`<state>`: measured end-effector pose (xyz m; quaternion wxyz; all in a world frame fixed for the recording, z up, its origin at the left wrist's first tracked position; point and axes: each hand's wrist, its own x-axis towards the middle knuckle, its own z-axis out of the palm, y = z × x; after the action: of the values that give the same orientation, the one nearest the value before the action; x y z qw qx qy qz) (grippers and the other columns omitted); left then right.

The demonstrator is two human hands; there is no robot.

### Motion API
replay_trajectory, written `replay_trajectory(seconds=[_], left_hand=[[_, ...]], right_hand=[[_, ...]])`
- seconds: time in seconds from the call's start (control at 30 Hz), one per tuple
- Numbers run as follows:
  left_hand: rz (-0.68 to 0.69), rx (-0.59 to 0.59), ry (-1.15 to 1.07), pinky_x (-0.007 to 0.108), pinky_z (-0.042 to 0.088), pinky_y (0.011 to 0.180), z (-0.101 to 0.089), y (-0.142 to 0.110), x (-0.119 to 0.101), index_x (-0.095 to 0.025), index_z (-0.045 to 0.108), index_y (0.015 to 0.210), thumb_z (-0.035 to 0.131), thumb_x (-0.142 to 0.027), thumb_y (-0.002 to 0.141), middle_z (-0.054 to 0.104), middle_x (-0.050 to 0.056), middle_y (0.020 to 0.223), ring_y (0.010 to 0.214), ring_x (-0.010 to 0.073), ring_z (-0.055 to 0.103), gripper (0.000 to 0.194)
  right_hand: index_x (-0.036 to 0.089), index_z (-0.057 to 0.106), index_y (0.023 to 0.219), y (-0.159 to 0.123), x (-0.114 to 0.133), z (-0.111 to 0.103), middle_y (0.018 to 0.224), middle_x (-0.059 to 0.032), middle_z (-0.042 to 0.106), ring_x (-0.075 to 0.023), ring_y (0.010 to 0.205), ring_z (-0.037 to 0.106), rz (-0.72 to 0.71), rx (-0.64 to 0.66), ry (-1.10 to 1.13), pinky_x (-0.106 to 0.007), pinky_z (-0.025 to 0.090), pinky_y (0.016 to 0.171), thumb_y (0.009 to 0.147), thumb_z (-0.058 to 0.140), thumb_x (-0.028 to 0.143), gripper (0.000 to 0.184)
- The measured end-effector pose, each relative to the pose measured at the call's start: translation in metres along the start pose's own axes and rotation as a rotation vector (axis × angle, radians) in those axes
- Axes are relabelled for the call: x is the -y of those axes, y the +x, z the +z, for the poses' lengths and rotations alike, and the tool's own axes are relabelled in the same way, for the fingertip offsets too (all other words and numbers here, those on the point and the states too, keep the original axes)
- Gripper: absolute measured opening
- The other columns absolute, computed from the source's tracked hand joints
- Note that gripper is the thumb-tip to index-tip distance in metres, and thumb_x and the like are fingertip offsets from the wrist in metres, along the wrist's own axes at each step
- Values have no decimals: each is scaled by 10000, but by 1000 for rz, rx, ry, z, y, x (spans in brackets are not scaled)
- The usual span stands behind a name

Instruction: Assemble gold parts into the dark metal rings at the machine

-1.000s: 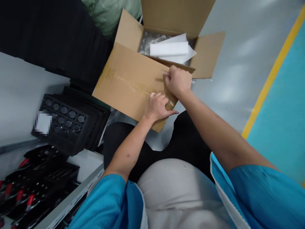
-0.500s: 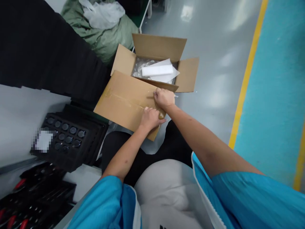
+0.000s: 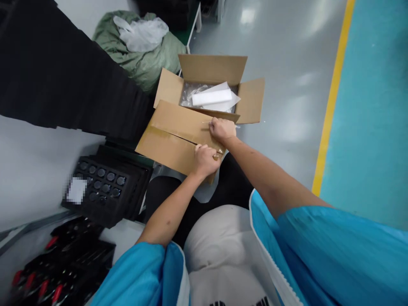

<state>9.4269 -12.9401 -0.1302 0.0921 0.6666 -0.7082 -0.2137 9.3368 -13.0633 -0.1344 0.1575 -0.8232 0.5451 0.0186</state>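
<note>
Head view. Cardboard box, one: being shown just in front of an open box, a gap being displayed along its top seam. Left hand: being curled at the seam, the edge of the cardboard being gripped. Right hand: being closed in a fist over the top; a thin pale object is being clasped, its kind being hard to tell. Open box: white paper being contained. Green sack: being topped by a plastic bag. Black tray: being seen at left.
</note>
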Motion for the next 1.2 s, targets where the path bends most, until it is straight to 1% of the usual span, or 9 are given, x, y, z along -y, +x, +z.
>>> replay_trajectory(seconds=[0.23,0.37,0.5,0.6,0.73,0.87,0.97,1.07,1.2], left_hand=[[226,-21,0,447,415,913,-23,-23,7,-211,624,675,690,-751,849,718,73,746,827,263,639,571],[306,26,26,416,419,840,-25,-13,13,-211,634,668,619,-825,851,735,85,754,801,262,658,641],[211,183,78,370,363,684,-36,22,44,-204,663,667,585,-825,865,745,88,753,717,243,649,657],[97,223,156,355,308,630,-54,41,77,-208,681,656,543,-816,884,758,83,769,724,239,649,664],[134,286,276,349,313,642,-65,46,97,-203,700,666,532,-829,875,781,100,815,769,250,678,681],[136,194,311,359,335,638,-72,28,98,-194,696,646,473,-802,928,781,135,825,774,264,696,706],[206,88,255,355,351,631,-76,-7,101,-205,645,601,493,-791,930,737,123,728,725,243,679,689],[218,18,203,352,374,636,-68,-41,104,-215,585,568,450,-791,951,684,106,654,669,221,649,705],[166,14,131,349,396,689,-55,-42,117,-216,612,642,397,-735,999,720,91,727,722,217,664,665]], right_hand=[[114,675,1191,-3,0,7,1186,-208,736,-322,1057,690,14,-15,-14,-359,438,805,1085,346,355,421],[119,680,1172,-4,-2,13,1159,-203,740,-315,1039,687,13,-53,-23,-354,421,782,1081,352,365,420],[124,684,1143,-5,-2,15,1112,-203,744,-309,1014,682,24,-71,-30,-352,402,763,1079,344,365,421],[132,690,1124,-6,-1,14,1096,-198,748,-302,997,683,40,-60,-26,-347,387,743,1077,346,373,422],[134,695,1092,-6,-2,13,1099,-200,751,-309,1000,692,41,-68,-27,-348,368,715,1073,360,371,410],[133,693,1083,-5,-6,16,1098,-203,752,-311,992,700,35,-73,-44,-347,358,702,1079,360,377,413],[137,694,1098,-5,-7,17,1094,-199,751,-309,981,704,19,-59,-76,-348,358,690,1088,353,385,422],[146,694,1119,-7,-3,16,1100,-177,752,-305,983,710,-27,-36,-114,-351,356,675,1093,350,395,426],[157,696,1122,-6,3,14,1122,-153,755,-288,989,715,-92,-7,-142,-358,361,667,1094,350,386,415]])
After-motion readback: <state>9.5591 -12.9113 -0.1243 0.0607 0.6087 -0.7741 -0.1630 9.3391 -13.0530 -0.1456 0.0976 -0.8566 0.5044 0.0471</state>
